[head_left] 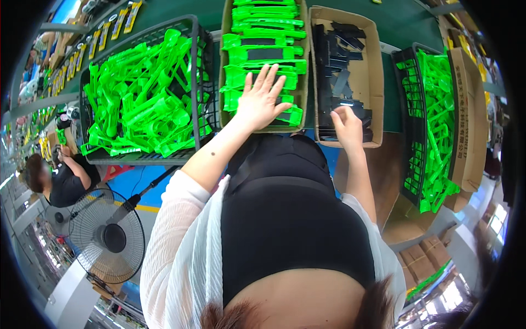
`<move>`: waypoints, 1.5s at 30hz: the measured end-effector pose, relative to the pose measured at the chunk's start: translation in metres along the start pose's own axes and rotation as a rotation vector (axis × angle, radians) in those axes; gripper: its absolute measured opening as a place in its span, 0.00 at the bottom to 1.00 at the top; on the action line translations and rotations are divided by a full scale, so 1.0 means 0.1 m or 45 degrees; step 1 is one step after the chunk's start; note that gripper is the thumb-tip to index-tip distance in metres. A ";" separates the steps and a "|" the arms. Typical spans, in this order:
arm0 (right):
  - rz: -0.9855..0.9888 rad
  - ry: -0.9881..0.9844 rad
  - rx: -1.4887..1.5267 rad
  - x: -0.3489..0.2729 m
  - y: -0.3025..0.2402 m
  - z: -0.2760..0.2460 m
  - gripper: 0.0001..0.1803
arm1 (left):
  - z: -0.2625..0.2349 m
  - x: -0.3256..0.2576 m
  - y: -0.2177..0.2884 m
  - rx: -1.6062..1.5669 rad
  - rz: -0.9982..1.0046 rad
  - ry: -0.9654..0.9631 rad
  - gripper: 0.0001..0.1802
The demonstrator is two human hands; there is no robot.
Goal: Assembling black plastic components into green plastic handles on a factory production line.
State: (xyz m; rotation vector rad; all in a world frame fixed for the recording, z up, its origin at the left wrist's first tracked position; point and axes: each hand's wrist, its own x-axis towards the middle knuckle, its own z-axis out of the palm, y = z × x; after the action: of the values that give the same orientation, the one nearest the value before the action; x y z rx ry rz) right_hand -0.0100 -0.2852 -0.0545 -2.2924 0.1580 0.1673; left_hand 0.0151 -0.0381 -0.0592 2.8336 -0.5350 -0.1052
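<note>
My left hand point(262, 103) lies with fingers spread over the bright green plastic parts point(268, 54) in a cardboard box in front of me. These long parts are stacked crosswise in a row, and some show black rectangular pieces in their middles. At the near end of the carton to the right is my right hand point(347, 125), thumb and fingers pinched together. Flat black strips point(342, 83) lie loosely in that carton point(373, 60). Whatever the right fingertips hold, if anything, is too small to make out.
A black crate point(195, 71) heaped with green parts stands at the left. Another black crate point(410, 98) of green parts is at the right, beside a cardboard box point(466, 120). A standing fan point(114, 237) is at the lower left, near a seated person point(68, 178).
</note>
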 end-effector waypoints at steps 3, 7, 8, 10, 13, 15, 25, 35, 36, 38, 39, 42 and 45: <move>0.097 0.024 0.098 -0.01 0.05 0.12 0.08 | 0.05 0.10 -0.10 -0.036 0.028 0.075 0.35; -0.024 0.079 -0.289 0.10 0.19 0.22 0.16 | 0.10 0.01 -0.09 0.044 0.045 0.103 0.34; 0.008 0.092 -0.397 0.11 0.17 0.23 0.21 | 0.10 -0.05 -0.07 0.035 0.047 0.113 0.34; 0.013 0.001 -0.425 0.17 0.23 0.31 0.29 | 0.09 -0.08 -0.07 0.040 0.054 0.135 0.35; -0.259 -0.073 -0.709 0.25 0.18 0.45 0.32 | 0.11 0.02 -0.12 -0.002 0.009 0.177 0.33; -0.174 -0.128 -0.631 0.36 0.14 0.52 0.29 | 0.12 0.07 -0.15 -0.002 -0.037 0.198 0.33; -0.124 -0.010 -0.443 0.51 0.46 0.46 0.22 | -0.77 -0.82 -1.38 0.289 -0.664 0.839 0.17; -0.124 -0.172 -0.314 0.78 0.49 0.41 0.20 | -0.30 -0.96 -1.62 0.088 -1.135 0.099 0.34; -0.074 -0.207 -0.267 0.86 0.55 0.39 0.19 | -0.27 -0.98 -1.55 0.049 -0.898 0.313 0.32; -0.099 -0.056 -0.288 0.95 0.56 0.24 0.17 | -0.47 -0.97 -1.44 -0.044 -0.866 0.352 0.28; -0.028 -0.039 -0.276 1.02 0.67 0.15 0.16 | -0.57 -0.97 -1.44 -0.201 -0.917 0.361 0.27; 0.105 -0.012 -0.216 1.11 0.76 -0.04 0.13 | -0.69 -1.17 -1.62 -0.329 -1.055 0.553 0.27; 0.009 0.136 -0.232 1.14 0.72 -0.08 0.12 | -1.06 -1.36 -1.48 -0.594 -1.209 0.626 0.26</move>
State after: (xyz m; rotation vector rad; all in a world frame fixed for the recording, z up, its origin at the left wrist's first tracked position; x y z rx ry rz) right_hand 0.0904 -0.3457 -0.1215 -2.4842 0.2138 0.0647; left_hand -0.0476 0.1700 0.0077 2.2708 0.8315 0.2550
